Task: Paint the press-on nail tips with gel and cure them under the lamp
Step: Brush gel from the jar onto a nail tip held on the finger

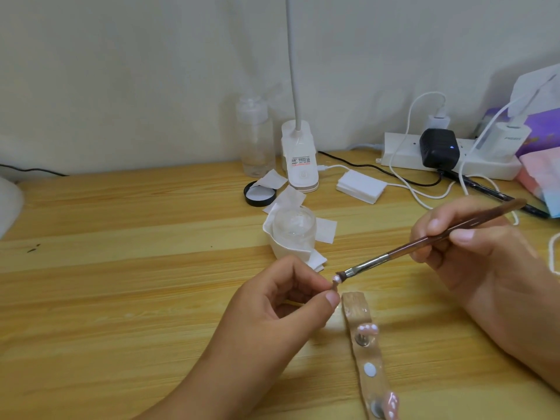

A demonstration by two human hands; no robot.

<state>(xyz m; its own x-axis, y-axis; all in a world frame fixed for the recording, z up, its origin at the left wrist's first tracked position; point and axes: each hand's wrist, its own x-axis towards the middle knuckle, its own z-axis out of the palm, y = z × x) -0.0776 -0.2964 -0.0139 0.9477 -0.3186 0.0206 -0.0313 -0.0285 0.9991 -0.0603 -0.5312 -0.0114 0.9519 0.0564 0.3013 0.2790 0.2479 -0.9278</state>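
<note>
One view only: a wide-angle camera on the person's head, looking forward and down across the wooden surface [121, 298] toward the wall [121, 71] behind it. It sits close. The left hand [272, 301] is low at centre and the right hand [472, 250] nearer the right edge, with both forearms entering from below.

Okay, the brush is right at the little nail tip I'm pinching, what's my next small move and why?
Probably draw the brush gently along the nail tip to spread gel. Its bristles meet the tip, which your left hand pinches above the table, and your right hand grips the handle.
</note>
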